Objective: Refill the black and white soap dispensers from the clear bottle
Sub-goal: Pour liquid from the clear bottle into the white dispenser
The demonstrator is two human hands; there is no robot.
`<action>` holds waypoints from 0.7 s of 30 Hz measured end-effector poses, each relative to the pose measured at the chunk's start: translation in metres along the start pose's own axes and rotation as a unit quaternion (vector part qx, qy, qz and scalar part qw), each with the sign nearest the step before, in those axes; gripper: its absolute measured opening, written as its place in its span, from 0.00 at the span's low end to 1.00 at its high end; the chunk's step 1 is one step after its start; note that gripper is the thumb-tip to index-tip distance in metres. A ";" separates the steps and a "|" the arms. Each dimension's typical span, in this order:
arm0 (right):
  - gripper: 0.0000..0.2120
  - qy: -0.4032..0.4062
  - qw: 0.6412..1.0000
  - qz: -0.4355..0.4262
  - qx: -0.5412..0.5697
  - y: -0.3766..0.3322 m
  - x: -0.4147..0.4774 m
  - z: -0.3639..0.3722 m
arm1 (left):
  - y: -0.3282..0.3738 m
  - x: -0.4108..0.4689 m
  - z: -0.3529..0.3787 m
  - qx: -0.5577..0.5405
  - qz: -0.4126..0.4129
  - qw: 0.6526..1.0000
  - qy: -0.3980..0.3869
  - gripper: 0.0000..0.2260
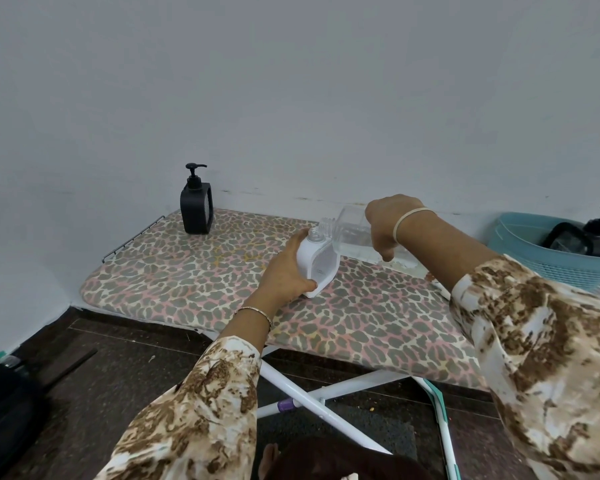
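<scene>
I read both sleeves as cream with brown mottled print; thin bangle on the left wrist, pale band on the right.

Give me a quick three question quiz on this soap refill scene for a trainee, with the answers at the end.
1. True or false: the white dispenser has its pump on.
2. The clear bottle is tilted by: A) left hand B) right hand.
3. Fill in: the black dispenser on the board stands at its far ____ corner.
Key: 1 false, its neck is open; 2 B, the left hand holds the white dispenser; 3 left.
</scene>
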State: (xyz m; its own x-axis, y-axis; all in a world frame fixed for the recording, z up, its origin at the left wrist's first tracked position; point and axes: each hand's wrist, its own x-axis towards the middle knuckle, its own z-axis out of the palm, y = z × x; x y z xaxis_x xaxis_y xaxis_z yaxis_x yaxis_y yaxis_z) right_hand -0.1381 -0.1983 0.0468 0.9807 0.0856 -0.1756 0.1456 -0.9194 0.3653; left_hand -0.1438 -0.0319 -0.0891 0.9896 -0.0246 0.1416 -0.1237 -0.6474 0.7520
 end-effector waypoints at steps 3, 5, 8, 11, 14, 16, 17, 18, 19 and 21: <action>0.26 0.000 1.000 -0.001 -0.005 0.000 0.000 0.000 | 0.000 0.000 0.001 -0.001 0.001 1.000 0.001 0.44; 0.26 -0.001 1.000 -0.001 -0.007 0.000 0.001 0.000 | -0.001 0.000 0.001 -0.002 0.000 1.000 0.002 0.44; 0.25 -0.005 1.000 0.001 -0.010 0.000 0.000 -0.001 | -0.001 0.000 0.001 -0.001 0.000 1.000 0.002 0.44; 0.24 -0.001 1.000 0.001 -0.018 -0.001 0.000 -0.002 | -0.001 0.000 0.001 -0.002 0.001 1.000 0.004 0.44; 0.24 0.002 1.000 0.001 -0.029 -0.002 0.000 -0.003 | -0.002 0.000 0.001 -0.004 0.003 1.000 0.004 0.44; 0.24 0.003 0.999 0.000 -0.032 -0.002 0.000 -0.003 | -0.002 0.000 0.001 -0.003 0.003 1.000 0.004 0.44; 0.24 0.003 0.999 0.000 -0.033 -0.002 0.000 -0.003 | -0.002 0.001 0.001 -0.003 0.003 1.000 0.004 0.44; 0.24 0.002 0.999 -0.001 -0.034 -0.002 -0.001 -0.004 | -0.002 0.001 0.001 -0.001 0.003 1.000 0.004 0.44; 0.23 0.002 0.999 -0.002 -0.035 -0.002 -0.001 -0.004 | -0.002 0.001 0.002 0.000 0.003 1.000 0.005 0.44; 0.23 0.000 0.999 -0.002 -0.036 -0.002 -0.001 -0.004 | -0.002 0.001 0.002 0.003 0.005 1.000 0.005 0.44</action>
State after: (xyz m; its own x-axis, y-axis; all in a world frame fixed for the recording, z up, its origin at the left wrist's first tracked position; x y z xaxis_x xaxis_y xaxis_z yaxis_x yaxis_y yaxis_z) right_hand -0.1390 -0.1948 0.0499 0.9801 0.0886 -0.1776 0.1582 -0.8890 0.4298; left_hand -0.1426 -0.0321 -0.0913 0.9877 -0.0238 0.1546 -0.1326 -0.6514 0.7471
